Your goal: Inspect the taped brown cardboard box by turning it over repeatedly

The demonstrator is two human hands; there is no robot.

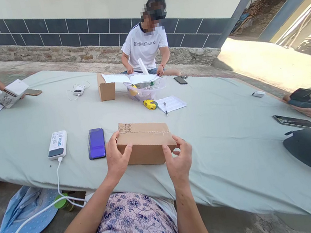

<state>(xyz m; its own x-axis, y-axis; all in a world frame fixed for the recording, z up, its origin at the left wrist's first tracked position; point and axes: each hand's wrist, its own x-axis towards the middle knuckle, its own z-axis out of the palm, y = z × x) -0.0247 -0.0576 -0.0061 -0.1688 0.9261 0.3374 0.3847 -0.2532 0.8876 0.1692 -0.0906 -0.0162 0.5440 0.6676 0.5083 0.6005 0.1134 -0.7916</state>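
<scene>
Brown cardboard makes two boxes: one long, shut box [147, 154] sits on the table near its front edge, and one other box [107, 91] stands farther back. The person's two hands are apart, with the long box held between them: the left hand [117, 158] on its left end, the right hand [179, 158] on its right end. Its sides look flat and smooth, with dark squiggles [125, 128] at the back left corner. Its long way runs left to right, the right end a bit nearer the person. One blue phone [97, 144] and one white power bank [57, 144] lie left on the wrinkly pale cloth [223, 140].
</scene>
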